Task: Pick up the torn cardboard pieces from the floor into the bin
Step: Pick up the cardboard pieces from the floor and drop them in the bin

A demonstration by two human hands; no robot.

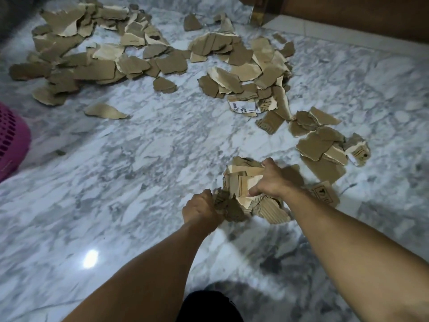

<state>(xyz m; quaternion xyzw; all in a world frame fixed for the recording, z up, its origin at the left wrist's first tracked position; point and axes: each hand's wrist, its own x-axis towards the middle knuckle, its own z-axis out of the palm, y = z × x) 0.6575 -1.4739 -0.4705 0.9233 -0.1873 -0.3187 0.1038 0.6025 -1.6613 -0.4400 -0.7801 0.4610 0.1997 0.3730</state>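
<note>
Both hands clasp one bundle of torn cardboard pieces (250, 194) low over the marble floor (139, 182): your left hand (200, 209) has its grip closed on the near edge, your right hand (270, 180) on top. The pieces look light, stiff and loose, so squeeze from opposite sides. The pink bin (12, 140) sits far left.

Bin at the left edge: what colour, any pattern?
Pink bin, wall perforated with rows of small slots; head view.

both arms outstretched, left hand (201, 209) and right hand (271, 180) clenched
</note>
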